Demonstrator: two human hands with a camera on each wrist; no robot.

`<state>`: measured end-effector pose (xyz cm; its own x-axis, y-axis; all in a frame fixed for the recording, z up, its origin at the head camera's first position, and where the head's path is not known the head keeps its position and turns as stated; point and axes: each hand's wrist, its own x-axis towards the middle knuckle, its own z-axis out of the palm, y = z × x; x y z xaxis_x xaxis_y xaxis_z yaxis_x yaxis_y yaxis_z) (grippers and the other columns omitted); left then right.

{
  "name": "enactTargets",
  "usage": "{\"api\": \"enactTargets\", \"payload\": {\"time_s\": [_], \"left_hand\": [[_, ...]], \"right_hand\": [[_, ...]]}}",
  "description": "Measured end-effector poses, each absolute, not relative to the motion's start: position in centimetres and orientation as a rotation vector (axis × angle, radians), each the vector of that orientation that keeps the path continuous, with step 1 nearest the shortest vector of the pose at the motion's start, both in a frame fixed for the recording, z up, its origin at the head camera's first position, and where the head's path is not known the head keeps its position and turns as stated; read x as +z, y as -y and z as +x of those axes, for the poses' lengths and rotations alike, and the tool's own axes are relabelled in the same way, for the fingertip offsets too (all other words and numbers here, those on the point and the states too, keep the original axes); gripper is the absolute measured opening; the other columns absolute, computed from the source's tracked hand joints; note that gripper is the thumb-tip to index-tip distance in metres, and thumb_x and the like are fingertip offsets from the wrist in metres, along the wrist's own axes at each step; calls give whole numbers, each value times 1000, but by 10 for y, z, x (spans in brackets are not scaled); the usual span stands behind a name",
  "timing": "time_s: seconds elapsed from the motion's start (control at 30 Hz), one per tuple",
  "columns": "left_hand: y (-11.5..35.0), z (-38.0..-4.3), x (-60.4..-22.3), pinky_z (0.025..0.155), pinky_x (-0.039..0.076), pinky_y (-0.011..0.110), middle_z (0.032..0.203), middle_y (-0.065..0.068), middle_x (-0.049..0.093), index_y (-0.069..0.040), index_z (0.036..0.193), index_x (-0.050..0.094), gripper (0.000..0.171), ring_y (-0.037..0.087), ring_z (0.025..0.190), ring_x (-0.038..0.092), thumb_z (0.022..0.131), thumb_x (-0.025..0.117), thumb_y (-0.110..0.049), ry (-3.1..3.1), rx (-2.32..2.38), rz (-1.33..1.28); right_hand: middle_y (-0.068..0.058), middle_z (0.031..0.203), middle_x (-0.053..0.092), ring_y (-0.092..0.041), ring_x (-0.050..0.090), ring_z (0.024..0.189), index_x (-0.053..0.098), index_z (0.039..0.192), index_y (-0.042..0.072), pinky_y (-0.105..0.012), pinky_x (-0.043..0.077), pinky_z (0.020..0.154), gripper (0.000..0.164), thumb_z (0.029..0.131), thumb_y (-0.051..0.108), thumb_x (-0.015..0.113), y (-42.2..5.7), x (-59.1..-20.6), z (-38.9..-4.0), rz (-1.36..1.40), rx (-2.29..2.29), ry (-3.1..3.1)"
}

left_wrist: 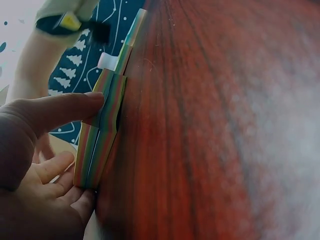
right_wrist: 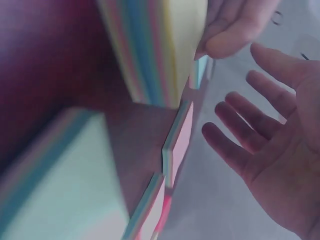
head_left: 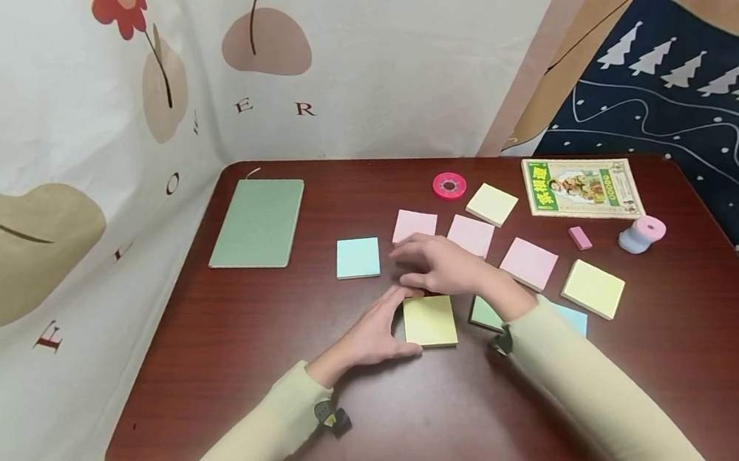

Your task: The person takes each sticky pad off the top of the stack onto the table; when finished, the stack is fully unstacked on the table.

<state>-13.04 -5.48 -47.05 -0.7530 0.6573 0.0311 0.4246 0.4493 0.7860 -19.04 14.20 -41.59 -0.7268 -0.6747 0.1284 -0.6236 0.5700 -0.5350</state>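
Note:
A thick yellow sticky-note stack (head_left: pixel 430 323) lies on the dark red table in front of me. My left hand (head_left: pixel 373 334) grips it from the left, thumb at the near edge and fingers around the far edge. Seen in the left wrist view, the stack (left_wrist: pixel 100 137) has striped coloured sides and a seam along its middle. Just beyond the stack my right hand (head_left: pixel 442 264) hovers with loose, spread fingers, holding nothing; its palm (right_wrist: pixel 285 170) shows in the right wrist view. A light blue sticky-note pad (head_left: pixel 357 258) sits to the left of the right hand's fingers.
Pink pads (head_left: pixel 529 263), yellow pads (head_left: pixel 593 289) and a partly covered green pad (head_left: pixel 484 314) lie around the right arm. Farther back are a red tape roll (head_left: pixel 449 186), a booklet (head_left: pixel 582 188), a pink eraser (head_left: pixel 580 238) and a small cylinder (head_left: pixel 641 234). A green notebook (head_left: pixel 258 223) lies left.

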Motion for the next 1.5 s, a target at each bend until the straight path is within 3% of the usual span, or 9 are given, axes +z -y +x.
{"api": "enactTargets", "payload": {"time_s": [0.2,0.33,0.43,0.73,1.07,1.3,1.5], "left_hand": [[55,-130,-470,106,37,38,133,0,50,-11,138,46,83,14,124,47,68,89,-18,-2425,1200,924],[56,-129,-470,105,37,38,132,-1,50,-12,138,46,82,14,122,47,68,89,-18,-2418,1205,924],[57,-129,-469,105,37,38,132,-1,49,-12,138,46,82,14,122,48,68,89,-18,-2420,1205,924],[56,-131,-471,106,36,37,134,-1,48,-12,139,45,85,13,124,46,67,89,-18,-2433,1178,925],[53,-131,-471,105,39,39,135,0,47,-12,141,41,90,15,123,48,65,89,-14,-2476,1095,981],[52,-130,-473,102,40,38,133,-1,48,-14,142,41,87,14,119,48,67,87,-10,-2470,1111,967],[52,-128,-473,102,41,37,133,0,49,-13,142,42,86,15,120,49,68,87,-8,-2472,1121,969]], "right_hand": [[-8,129,60,-21,55,119,62,128,6,-43,44,99,49,85,23,78,-174,-421,-145,-1014,-978,-2716],[-9,131,58,-23,54,119,67,118,9,-44,44,99,42,82,26,80,-181,-428,-118,-1009,-923,-2705],[-9,134,55,-24,53,121,68,116,12,-44,45,98,47,77,32,84,-180,-433,-106,-991,-842,-2725],[-10,136,52,-27,49,122,62,129,12,-44,47,95,69,69,31,90,-166,-438,-101,-947,-652,-2810],[-4,125,57,-21,54,110,64,127,16,-41,51,84,64,68,27,88,-170,-436,-104,-940,-589,-2855],[-4,125,57,-22,54,110,64,127,18,-43,50,85,65,68,26,89,-203,-422,-96,-853,-664,-2889],[-11,129,55,-32,50,118,63,127,15,-52,44,91,63,69,20,89,-261,-411,-76,-668,-780,-2982]]}}
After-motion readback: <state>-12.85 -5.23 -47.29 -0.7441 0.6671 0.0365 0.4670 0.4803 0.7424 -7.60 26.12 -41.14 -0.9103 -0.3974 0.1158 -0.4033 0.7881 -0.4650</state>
